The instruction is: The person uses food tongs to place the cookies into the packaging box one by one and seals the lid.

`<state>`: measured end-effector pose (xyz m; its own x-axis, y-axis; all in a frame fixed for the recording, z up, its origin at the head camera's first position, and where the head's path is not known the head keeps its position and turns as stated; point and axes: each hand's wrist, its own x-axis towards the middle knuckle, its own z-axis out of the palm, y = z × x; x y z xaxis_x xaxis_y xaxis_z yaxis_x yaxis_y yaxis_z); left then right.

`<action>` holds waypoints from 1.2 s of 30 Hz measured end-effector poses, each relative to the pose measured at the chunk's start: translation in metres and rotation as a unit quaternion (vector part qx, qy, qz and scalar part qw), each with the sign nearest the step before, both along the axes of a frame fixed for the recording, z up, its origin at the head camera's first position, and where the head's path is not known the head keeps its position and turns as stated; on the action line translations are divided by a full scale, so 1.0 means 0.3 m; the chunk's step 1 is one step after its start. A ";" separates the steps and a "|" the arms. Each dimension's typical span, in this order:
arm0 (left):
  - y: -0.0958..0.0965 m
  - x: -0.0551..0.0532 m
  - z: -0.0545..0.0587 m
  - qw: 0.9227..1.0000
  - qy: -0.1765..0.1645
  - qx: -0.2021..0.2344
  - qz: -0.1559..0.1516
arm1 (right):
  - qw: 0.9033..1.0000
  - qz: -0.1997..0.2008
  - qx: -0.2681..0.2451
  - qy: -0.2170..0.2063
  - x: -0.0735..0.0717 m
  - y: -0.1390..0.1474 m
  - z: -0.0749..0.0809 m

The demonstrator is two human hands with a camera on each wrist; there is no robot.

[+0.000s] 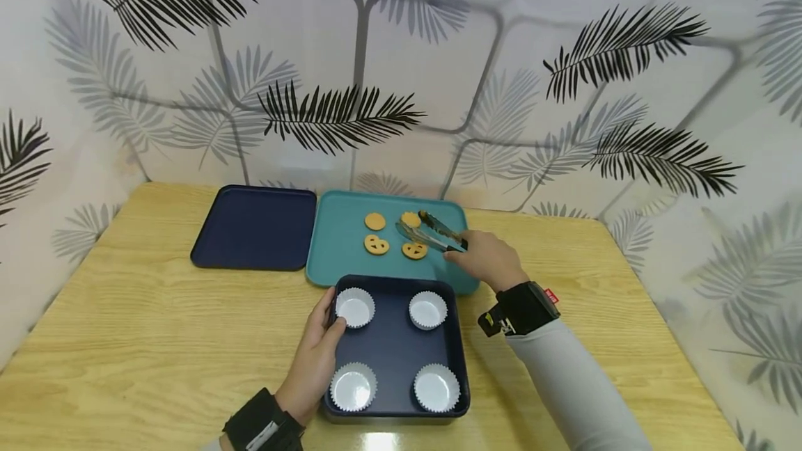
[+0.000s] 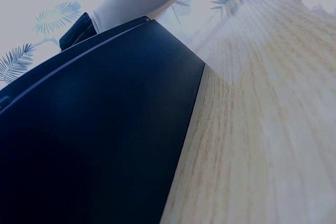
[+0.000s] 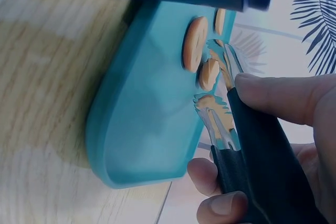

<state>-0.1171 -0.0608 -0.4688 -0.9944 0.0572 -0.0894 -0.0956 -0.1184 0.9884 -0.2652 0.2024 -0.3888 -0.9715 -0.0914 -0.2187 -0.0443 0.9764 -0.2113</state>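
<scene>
My left hand (image 1: 313,362) grips the left wall of a deep navy baking pan (image 1: 390,339), thumb over the rim. White fluted paper cups stand in the pan's corners, such as the back left cup (image 1: 354,307) and back right cup (image 1: 428,310). My right hand (image 1: 491,256) holds black-handled metal tongs (image 3: 262,145), their jaws spread over the right side of a teal tray (image 1: 338,228). Near the tips is a scalloped cookie (image 1: 410,218). Beside it lie a round cookie (image 1: 374,221), a left face-cut cookie (image 1: 376,245) and a right face-cut cookie (image 1: 414,250).
A flat navy tray (image 1: 257,228) lies left of the teal tray. Both stand on a wooden table (image 1: 188,339), toward its back edge. Behind rises a wall covering (image 1: 426,75) with leaf patterns. The pan is in front of the teal tray.
</scene>
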 end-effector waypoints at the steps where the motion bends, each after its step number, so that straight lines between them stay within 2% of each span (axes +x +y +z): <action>1: 0.000 0.000 0.000 1.000 0.000 0.000 0.001 | 1.000 -0.001 -0.003 -0.002 -0.001 -0.001 0.002; 21: -0.002 0.001 -0.004 1.000 0.005 0.006 -0.001 | 1.000 -0.009 0.000 0.006 -0.009 -0.005 -0.006; 32: 0.000 0.001 -0.003 1.000 0.008 0.007 -0.006 | 0.999 0.001 0.016 0.037 0.012 0.005 -0.017; 36: -0.001 0.001 -0.004 1.000 0.008 0.006 -0.003 | 0.999 0.007 0.008 0.051 0.031 0.009 -0.012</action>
